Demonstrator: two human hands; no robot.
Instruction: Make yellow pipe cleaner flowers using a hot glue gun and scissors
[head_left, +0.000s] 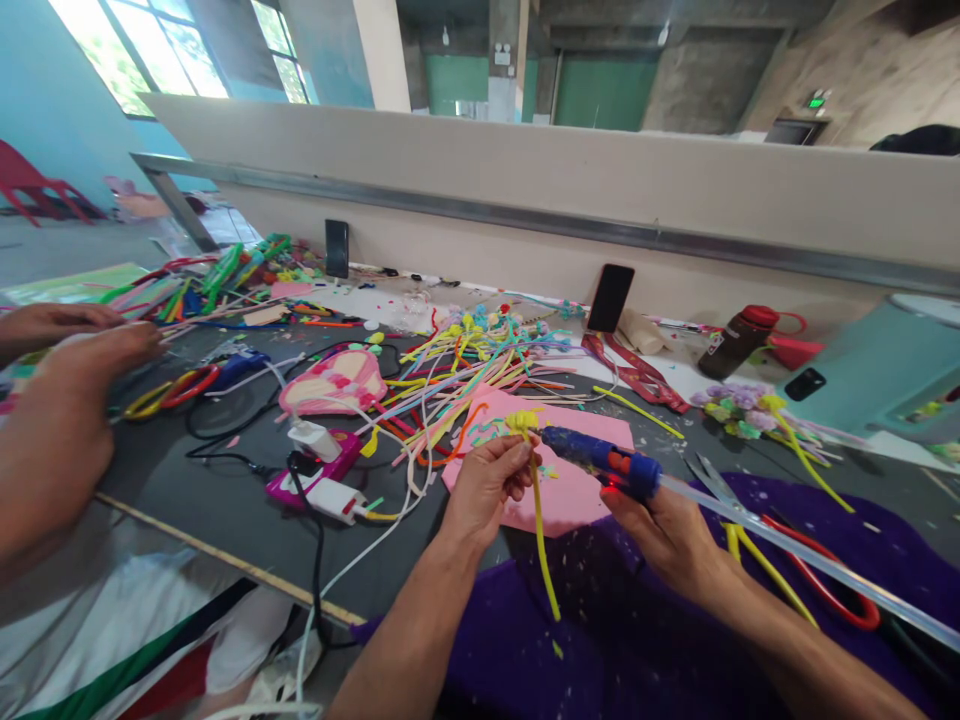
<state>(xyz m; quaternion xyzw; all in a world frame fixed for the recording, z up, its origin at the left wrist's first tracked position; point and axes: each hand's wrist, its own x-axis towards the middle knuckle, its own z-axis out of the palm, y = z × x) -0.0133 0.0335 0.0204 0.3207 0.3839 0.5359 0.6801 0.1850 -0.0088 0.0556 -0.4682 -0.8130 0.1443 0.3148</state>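
My left hand (pixel 491 485) pinches a yellow pipe-cleaner flower (pixel 523 421) just under its bunched head, and its long stem (pixel 545 550) hangs down below the fingers. In my right hand (pixel 667 535) is a blue glue gun (pixel 600 458), its nozzle pointing left and close beside the flower head. A clear glue stick (pixel 795 555) runs out of the gun's back end toward the lower right. Beneath the flower and the gun lies a pink sheet (pixel 577 500) with small scraps on it.
Pipe cleaners (pixel 465 370) are heaped behind the sheet. A magenta power strip (pixel 330 468) with cables sits left, scissors (pixel 825 575) right. Farther back stand a phone (pixel 611 297) and a bottle (pixel 739 342). Another person's hands (pixel 82 370) are at the far left.
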